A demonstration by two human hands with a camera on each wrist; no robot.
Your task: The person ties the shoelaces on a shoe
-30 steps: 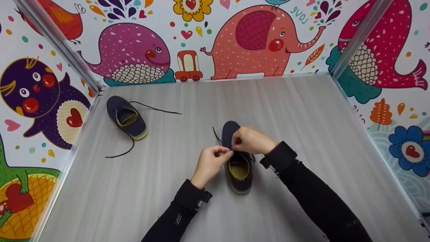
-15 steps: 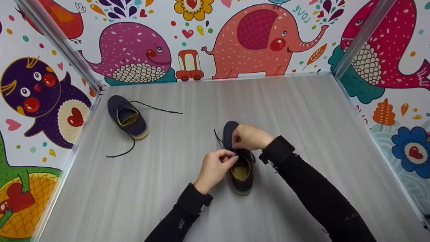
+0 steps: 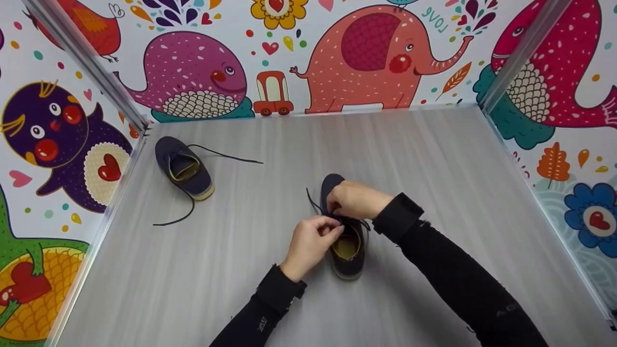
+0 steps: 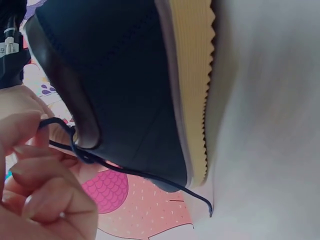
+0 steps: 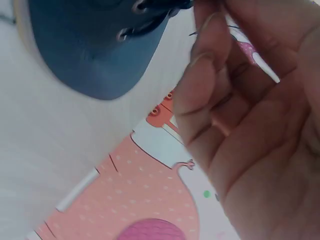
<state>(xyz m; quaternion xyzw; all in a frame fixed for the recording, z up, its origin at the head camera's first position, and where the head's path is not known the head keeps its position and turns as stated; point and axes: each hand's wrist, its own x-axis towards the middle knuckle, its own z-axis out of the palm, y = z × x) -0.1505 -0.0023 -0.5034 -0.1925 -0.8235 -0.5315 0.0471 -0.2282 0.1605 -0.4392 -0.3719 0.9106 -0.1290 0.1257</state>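
A dark navy lace-up shoe [image 3: 348, 266] with a tan sole rests on the floor, its toe pointing away from me. Over its throat, my left hand [image 3: 308, 243] pinches a dark shoelace [image 4: 155, 177] between thumb and forefinger. The left wrist view shows that lace looping near the top of the tongue, one end trailing along the shoe's side. From the right, my right hand [image 3: 359, 200] bends over the laces, its fingertips pinching at the lace by the knot. In the right wrist view its fingers [image 5: 197, 82] are curled, and their tips meet at the top edge.
A matching shoe [image 3: 198, 184] stands at the left, both lace ends loose on the grey wood-look floor [image 3: 260, 202]. Walls printed with cartoon animals enclose the floor at the back and sides, with metal corner posts [image 3: 520, 58].
My left hand has shifted slightly right and toward me along the shoe's opening, still at the lace. My right hand has moved only a little over the laces. The other shoe stays put.
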